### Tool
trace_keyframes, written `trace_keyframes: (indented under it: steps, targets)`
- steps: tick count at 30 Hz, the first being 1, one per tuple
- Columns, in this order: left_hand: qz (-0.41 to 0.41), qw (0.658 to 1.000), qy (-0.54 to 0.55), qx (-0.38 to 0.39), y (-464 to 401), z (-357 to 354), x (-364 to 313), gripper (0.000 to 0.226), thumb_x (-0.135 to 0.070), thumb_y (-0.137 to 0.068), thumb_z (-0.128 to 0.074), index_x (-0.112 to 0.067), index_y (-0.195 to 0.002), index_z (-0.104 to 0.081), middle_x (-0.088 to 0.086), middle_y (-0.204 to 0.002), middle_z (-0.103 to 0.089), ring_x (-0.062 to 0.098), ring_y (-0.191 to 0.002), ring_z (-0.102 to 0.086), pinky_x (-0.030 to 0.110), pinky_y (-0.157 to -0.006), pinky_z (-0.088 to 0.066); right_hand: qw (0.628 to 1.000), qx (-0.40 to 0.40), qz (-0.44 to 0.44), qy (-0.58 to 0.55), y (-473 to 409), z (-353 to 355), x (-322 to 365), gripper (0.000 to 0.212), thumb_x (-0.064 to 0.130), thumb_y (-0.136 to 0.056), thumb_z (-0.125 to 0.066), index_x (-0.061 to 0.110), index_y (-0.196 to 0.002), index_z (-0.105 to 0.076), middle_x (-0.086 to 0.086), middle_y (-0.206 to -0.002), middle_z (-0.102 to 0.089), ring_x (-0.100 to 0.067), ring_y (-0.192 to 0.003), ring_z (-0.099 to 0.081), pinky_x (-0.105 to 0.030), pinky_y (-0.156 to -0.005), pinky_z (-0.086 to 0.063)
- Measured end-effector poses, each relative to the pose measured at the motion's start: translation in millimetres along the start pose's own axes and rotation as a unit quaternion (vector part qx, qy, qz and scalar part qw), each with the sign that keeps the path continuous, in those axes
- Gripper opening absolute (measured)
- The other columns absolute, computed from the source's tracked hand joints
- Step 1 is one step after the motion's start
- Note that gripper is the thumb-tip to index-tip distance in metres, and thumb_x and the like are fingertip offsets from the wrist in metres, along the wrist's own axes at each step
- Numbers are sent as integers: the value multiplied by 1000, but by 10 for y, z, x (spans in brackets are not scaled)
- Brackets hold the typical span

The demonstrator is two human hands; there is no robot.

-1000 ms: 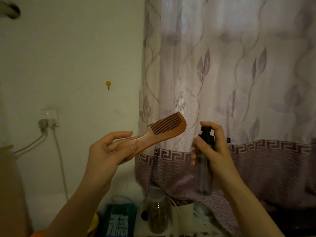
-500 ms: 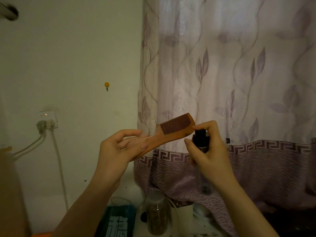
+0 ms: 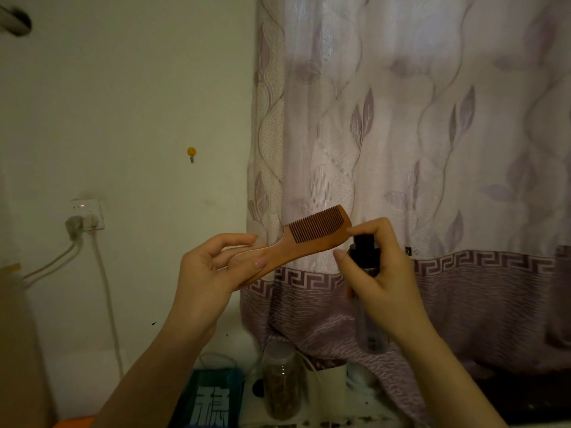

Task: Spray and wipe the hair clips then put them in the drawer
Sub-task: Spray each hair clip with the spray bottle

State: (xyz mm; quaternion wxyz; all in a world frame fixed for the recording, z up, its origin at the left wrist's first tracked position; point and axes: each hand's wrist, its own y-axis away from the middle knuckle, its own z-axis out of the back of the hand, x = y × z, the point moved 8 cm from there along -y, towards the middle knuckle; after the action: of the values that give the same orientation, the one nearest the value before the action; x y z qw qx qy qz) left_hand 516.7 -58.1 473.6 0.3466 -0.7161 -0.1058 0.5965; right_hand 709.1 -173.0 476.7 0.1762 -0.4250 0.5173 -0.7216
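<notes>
Spraying underway: my left hand [image 3: 213, 270] holds the brown wooden comb [image 3: 296, 245], right hand [image 3: 381, 273] grips the dark spray bottle [image 3: 367, 291]; wiping, drawer remain.

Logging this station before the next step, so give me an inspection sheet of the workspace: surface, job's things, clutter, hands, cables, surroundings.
Surface: low, dim table edge at the bottom; mostly hidden.
Job's things: wooden comb held up, teeth end toward the spray bottle; no hair clips or drawer seen.
Clutter: clear jar with brownish contents, a teal box and a white cup below the hands.
Hands: left hand holds the comb's handle; right hand grips the bottle, forefinger over its black top.
Cables: two plugs in the wall socket, cords hanging down.
Surroundings: pale wall with a yellow hook; leaf-patterned curtain.
</notes>
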Motion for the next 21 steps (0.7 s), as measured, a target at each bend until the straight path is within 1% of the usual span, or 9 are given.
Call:
trace_keyframes:
  steps: [2,4,7,10,13,17,18,19,21]
  targets:
    - [3,1000,5,6,12,-29,11,34,-14,-62,-76,-15,-95,-70,2,-87,-76,16,-80,-73,20,-62,-56,1000,11,-1,-9,17,-63,23,20,18,-89,-60,33,-96,-49,13,-73,-58,-10,-50,-54,-30,-46,-49]
    - [4,1000,11,12,29,-58,14,34,-13,-62,-76,-14,-96,-70,3,-87,-76,16,-81,-73,20,-62,-56,1000,17,-1,-11,46,-97,35,22,19,-89,-59,36,-96,-48,15,-73,-59,-10,-49,-55,-28,-47,-49]
    - [6,1000,17,10,38,-69,22,33,-8,-64,-76,-13,-96,-69,3,-87,-76,15,-81,-73,19,-62,-55,999,35,4,-8,101,-158,56,26,22,-88,-62,38,-103,-49,10,-73,-57,-11,-52,-56,-37,-48,-52]
    - [7,1000,17,6,32,-68,29,30,-2,-69,-75,-14,-96,-69,2,-86,-76,14,-79,-73,18,-61,-55,998,64,15,-3,159,-281,94,26,29,-86,-61,33,-110,-50,11,-76,-55,-13,-60,-56,-41,-51,-52]
    - [7,1000,19,9,42,-89,26,30,0,-71,-74,-14,-97,-69,1,-85,-76,14,-79,-73,18,-61,-55,996,80,27,2,213,-400,131,27,26,-87,-62,32,-109,-48,16,-77,-54,-10,-62,-58,-35,-51,-52]
    - [9,1000,25,7,50,-112,48,30,3,-70,-73,-13,-96,-69,2,-84,-76,15,-78,-73,19,-62,-56,997,63,33,5,256,-476,136,27,19,-89,-62,37,-98,-45,15,-70,-53,-9,-56,-55,-21,-50,-45]
    - [11,1000,28,7,52,-114,55,30,4,-70,-73,-13,-95,-69,3,-84,-76,16,-78,-73,19,-63,-56,998,58,29,6,265,-481,122,28,17,-89,-62,37,-96,-44,15,-69,-52,-9,-56,-54,-21,-50,-45]
    - [12,999,30,8,54,-114,62,30,3,-70,-73,-13,-96,-69,3,-85,-76,16,-78,-73,20,-63,-56,998,55,24,5,273,-483,103,27,17,-89,-62,36,-95,-44,13,-69,-52,-10,-56,-54,-25,-49,-46]
    - [11,999,30,9,61,-106,69,30,3,-70,-73,-13,-96,-68,2,-85,-76,15,-78,-73,19,-63,-56,998,59,10,4,295,-490,62,25,19,-89,-62,36,-95,-45,8,-69,-52,-12,-55,-55,-36,-49,-49]
